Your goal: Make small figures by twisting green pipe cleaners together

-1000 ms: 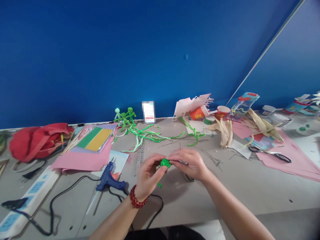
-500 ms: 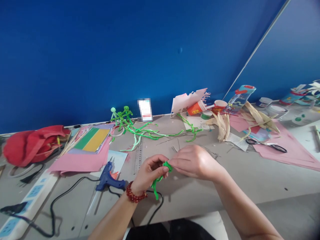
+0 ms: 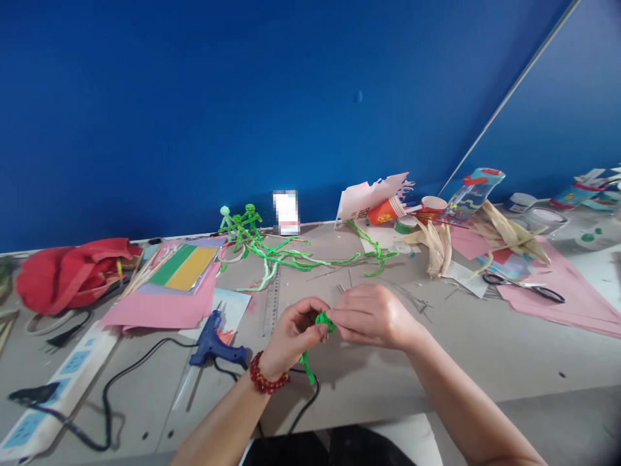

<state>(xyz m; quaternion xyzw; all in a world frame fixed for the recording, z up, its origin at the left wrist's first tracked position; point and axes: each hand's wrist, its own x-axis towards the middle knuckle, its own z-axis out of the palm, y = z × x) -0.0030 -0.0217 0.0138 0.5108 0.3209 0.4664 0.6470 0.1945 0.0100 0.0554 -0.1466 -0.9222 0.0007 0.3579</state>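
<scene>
A small wound ball of green pipe cleaner is between my hands above the front of the table, with a loose tail hanging below. My left hand, with a red bead bracelet at the wrist, pinches the ball between thumb and fingers. From the other side, my right hand has its fingertips pressed together against the ball's right edge. What lies inside those fingertips is hidden. Just behind the right hand a thin metal tip shows, and I cannot tell what it belongs to. Green pipe-cleaner figures stand farther back, trailing long strands.
A blue glue gun with a black cord lies left of my hands, near a white power strip. Pink paper, a clear ruler and a red bag are around. Scissors and dried husks lie right.
The green ball has turned in my left fingers, and its tail now hangs lower. My right hand has turned over, its back more toward me. The view shifted slightly.
</scene>
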